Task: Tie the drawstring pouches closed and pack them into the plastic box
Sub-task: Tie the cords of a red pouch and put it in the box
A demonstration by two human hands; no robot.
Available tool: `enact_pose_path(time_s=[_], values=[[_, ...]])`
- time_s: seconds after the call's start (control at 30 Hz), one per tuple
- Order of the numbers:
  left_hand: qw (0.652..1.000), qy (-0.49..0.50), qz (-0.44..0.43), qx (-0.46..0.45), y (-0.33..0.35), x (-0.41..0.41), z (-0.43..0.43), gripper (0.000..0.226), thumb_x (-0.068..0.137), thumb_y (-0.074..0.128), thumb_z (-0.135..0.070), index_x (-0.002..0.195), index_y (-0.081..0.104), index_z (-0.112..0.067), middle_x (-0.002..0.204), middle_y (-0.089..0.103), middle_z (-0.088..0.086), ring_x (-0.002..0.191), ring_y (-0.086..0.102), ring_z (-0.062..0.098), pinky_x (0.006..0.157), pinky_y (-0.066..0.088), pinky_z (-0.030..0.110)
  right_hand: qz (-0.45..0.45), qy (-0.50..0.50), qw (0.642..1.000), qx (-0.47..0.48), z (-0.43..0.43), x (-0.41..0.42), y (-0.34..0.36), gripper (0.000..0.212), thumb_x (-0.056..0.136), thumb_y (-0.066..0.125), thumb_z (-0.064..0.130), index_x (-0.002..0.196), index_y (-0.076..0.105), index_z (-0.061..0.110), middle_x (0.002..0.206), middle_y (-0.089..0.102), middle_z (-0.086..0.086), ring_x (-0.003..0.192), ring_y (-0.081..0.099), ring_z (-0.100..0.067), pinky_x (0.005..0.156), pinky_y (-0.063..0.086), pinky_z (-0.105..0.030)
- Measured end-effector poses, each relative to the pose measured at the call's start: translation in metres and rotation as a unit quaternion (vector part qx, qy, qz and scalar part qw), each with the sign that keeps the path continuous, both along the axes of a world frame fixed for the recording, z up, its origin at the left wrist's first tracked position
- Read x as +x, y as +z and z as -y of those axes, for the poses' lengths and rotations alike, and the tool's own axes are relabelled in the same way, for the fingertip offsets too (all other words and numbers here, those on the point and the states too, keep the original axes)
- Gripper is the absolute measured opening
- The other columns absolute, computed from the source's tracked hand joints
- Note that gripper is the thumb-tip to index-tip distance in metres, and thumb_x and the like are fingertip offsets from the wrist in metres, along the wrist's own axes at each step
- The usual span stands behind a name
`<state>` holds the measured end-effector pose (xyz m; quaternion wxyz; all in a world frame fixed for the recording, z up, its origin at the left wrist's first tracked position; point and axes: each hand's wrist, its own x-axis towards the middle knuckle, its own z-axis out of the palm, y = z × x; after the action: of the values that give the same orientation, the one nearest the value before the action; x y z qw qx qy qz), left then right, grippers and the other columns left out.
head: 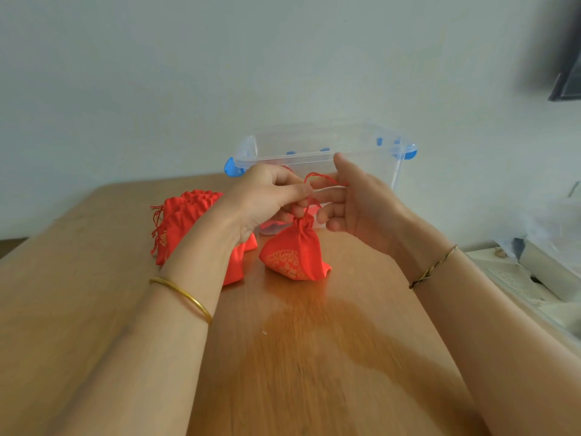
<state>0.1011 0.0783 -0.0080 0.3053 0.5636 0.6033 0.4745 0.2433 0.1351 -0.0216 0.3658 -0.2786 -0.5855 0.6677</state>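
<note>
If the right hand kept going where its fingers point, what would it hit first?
Likely the left hand, pinching the red cord just ahead of the right hand; depth is unclear.
</note>
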Motion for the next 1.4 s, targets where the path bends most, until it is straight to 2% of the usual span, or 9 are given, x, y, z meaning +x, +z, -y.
enact_pose_path(time_s=[0.1,0.2,0.33,0.53,0.77,0.83,1.0,1.17,1.4], values=[[0.999,0.014,0.043,0.009,-0.001,-0.002,-0.002,0.011,0.088,0.059,-0.009,0.079,0.058,-0.014,0.055,0.061,-0.005,0.049,0.059,0.004,0.043,0.042,0.015,-0.009,-0.007,1.0,0.022,0.002,-0.002,-0.001,0.007,0.094,0.045,0.01,0.09,0.048,0.005,0.078,0.06,-0.018,0.05,0.057,-0.016,0.042,0.045,-0.02],[0.997,0.046,0.066,0.017,-0.004,-0.002,-0.004,0.011,0.089,0.059,-0.009,0.08,0.056,-0.016,0.053,0.063,-0.004,0.046,0.06,0.003,0.044,0.044,0.017,0.005,-0.057,0.992,0.112,0.003,-0.004,-0.006,0.017,0.084,0.056,-0.004,0.084,0.045,0.008,0.071,0.059,-0.013,0.047,0.056,-0.009,0.041,0.044,-0.018],[0.993,0.078,0.078,0.036,-0.006,0.0,-0.005,0.016,0.088,0.06,-0.007,0.074,0.056,-0.014,0.048,0.062,-0.004,0.042,0.06,0.004,0.042,0.046,0.017,0.083,-0.114,0.948,0.286,0.004,-0.012,-0.014,0.024,0.077,0.071,0.004,0.075,0.051,0.016,0.068,0.054,0.001,0.058,0.051,-0.005,0.05,0.041,-0.013],[0.991,0.103,0.071,0.05,-0.005,0.001,-0.004,0.016,0.088,0.059,-0.006,0.073,0.055,-0.01,0.059,0.058,0.005,0.04,0.058,0.005,0.038,0.046,0.016,0.11,-0.141,0.913,0.367,0.006,-0.015,-0.016,0.011,0.075,0.071,0.004,0.079,0.064,0.011,0.061,0.044,0.006,0.05,0.045,0.004,0.046,0.034,-0.006],[0.99,0.111,0.07,0.056,-0.005,0.001,-0.005,0.015,0.087,0.059,-0.002,0.074,0.056,-0.008,0.051,0.058,0.003,0.039,0.058,0.006,0.038,0.046,0.017,0.193,-0.177,0.817,0.514,0.004,-0.018,-0.018,0.003,0.075,0.067,0.01,0.077,0.069,0.011,0.062,0.039,0.015,0.058,0.041,-0.001,0.057,0.033,-0.013],[0.987,0.131,0.067,0.066,-0.002,0.0,-0.005,0.015,0.087,0.058,-0.002,0.075,0.055,-0.01,0.062,0.057,0.005,0.042,0.059,0.005,0.041,0.049,0.018,0.174,-0.169,0.856,0.457,0.005,-0.017,-0.018,0.006,0.078,0.064,0.008,0.074,0.067,0.006,0.059,0.046,0.01,0.053,0.043,0.0,0.053,0.034,-0.011],[0.978,0.169,-0.032,0.119,0.013,-0.007,0.003,0.013,0.081,0.063,-0.008,0.082,0.056,-0.018,0.073,0.058,-0.001,0.061,0.057,0.009,0.047,0.044,0.016,0.049,-0.099,0.985,0.135,0.006,-0.011,-0.012,0.022,0.085,0.06,0.003,0.063,0.06,0.002,0.041,0.047,0.01,0.034,0.043,0.001,0.038,0.034,-0.01],[0.957,0.089,-0.248,0.122,0.016,0.009,0.007,0.008,0.07,0.077,-0.019,0.073,0.071,-0.022,0.086,0.059,0.001,0.067,0.049,0.003,0.06,0.038,0.016,0.019,-0.077,0.996,0.032,0.002,-0.011,-0.014,0.022,0.081,0.063,0.006,0.062,0.053,0.008,0.048,0.033,0.002,0.042,0.026,-0.008,0.042,0.02,-0.02],[0.924,0.135,-0.34,0.112,0.015,0.012,0.006,0.007,0.071,0.077,-0.023,0.075,0.07,-0.024,0.097,0.044,0.0,0.081,0.051,0.013,0.073,0.038,0.022,-0.033,-0.006,0.998,-0.054,-0.001,-0.01,-0.013,0.022,0.085,0.057,0.006,0.064,0.055,0.011,0.056,0.036,-0.001,0.044,0.029,-0.007,0.043,0.023,-0.019]])
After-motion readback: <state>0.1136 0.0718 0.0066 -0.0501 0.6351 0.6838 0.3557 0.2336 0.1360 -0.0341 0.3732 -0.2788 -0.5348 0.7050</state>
